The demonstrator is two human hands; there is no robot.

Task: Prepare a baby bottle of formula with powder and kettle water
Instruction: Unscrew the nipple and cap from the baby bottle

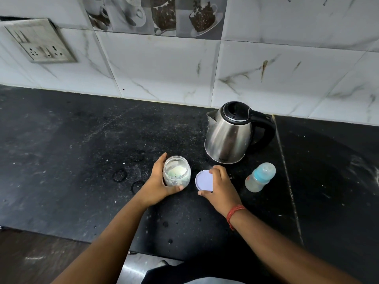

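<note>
Left hand (159, 184) wraps the open powder jar (176, 171); right hand (220, 184) pinches its lid (204, 180) on the bench (82, 160). Kettle (228, 134) logo is unreadable; bottle (260, 177) stands capped.

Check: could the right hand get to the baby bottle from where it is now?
Probably yes. The right hand holds the lid; the baby bottle stands just beyond it with bare counter between.

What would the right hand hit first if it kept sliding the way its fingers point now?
Probably the open powder jar: the right hand, holding the lilac lid, points up-left toward it, with the left hand gripping that jar. The gap looks small, but depth is unclear.
</note>
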